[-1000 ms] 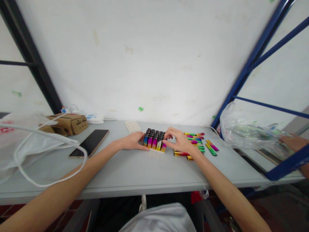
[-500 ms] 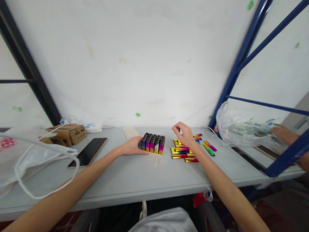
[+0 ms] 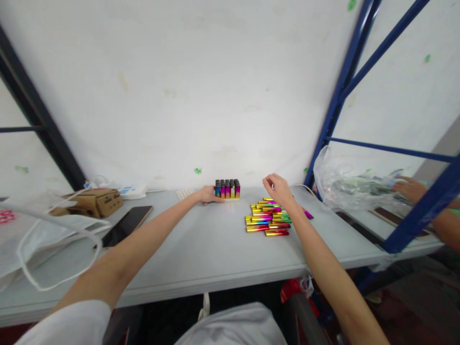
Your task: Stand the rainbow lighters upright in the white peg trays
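My left hand (image 3: 208,195) is closed on the left side of a pale tray packed with upright lighters (image 3: 227,189). These have black tops and shiny bodies in blue, purple and yellow, and they stand near the wall. Over the back edge of a loose pile of shiny gold, red and green lighter-like pieces (image 3: 268,218) hovers my right hand (image 3: 278,188). Its fingers are curled in, with nothing visible in them. Part of the pile is hidden by my right forearm.
A white gridded tray (image 3: 185,193) lies behind my left wrist. On the left are a dark phone (image 3: 125,225), a cardboard box (image 3: 95,202) and a white bag (image 3: 46,235). A blue rack post (image 3: 328,112), a clear plastic bag (image 3: 345,189) and another person's hand (image 3: 409,188) are at right.
My left hand has pushed the tray of lighters back toward the wall. My right hand stays curled above the pile, a little farther back. The camera view has shifted slightly.
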Demonstrator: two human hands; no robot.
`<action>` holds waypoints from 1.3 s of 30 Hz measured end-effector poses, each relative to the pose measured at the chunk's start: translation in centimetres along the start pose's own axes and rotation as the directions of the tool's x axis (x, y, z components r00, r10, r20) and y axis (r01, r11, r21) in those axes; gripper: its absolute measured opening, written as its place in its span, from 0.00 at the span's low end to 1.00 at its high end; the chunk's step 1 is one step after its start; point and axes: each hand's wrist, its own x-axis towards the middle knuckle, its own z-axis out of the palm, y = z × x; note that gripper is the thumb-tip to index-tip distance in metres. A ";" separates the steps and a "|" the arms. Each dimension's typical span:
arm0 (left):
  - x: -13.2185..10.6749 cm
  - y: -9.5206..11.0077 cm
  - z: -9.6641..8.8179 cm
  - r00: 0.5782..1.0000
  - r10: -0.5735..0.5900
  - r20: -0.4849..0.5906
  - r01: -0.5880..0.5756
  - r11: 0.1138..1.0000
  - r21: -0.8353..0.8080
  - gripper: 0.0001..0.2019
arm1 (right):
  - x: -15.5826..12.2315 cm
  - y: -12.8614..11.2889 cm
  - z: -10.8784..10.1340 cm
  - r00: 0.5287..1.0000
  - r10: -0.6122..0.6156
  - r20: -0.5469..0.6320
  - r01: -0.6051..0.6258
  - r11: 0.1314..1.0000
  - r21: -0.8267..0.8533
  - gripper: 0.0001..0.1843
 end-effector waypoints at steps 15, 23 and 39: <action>-9.3 -9.7 -1.9 0.936 0.129 -0.328 -0.026 0.953 0.301 0.32 | -2.0 3.4 2.3 0.756 0.124 0.643 -0.099 0.992 -0.074 0.15; -13.6 -1.3 4.3 0.936 0.234 -0.263 -0.060 0.842 0.536 0.23 | -2.0 3.8 1.1 0.812 0.204 0.548 -0.152 0.979 -0.139 0.14; -10.2 -0.1 2.4 0.866 0.452 -0.214 -0.386 0.876 0.288 0.31 | -2.4 5.2 0.2 0.733 0.341 0.589 -0.213 0.937 -0.277 0.18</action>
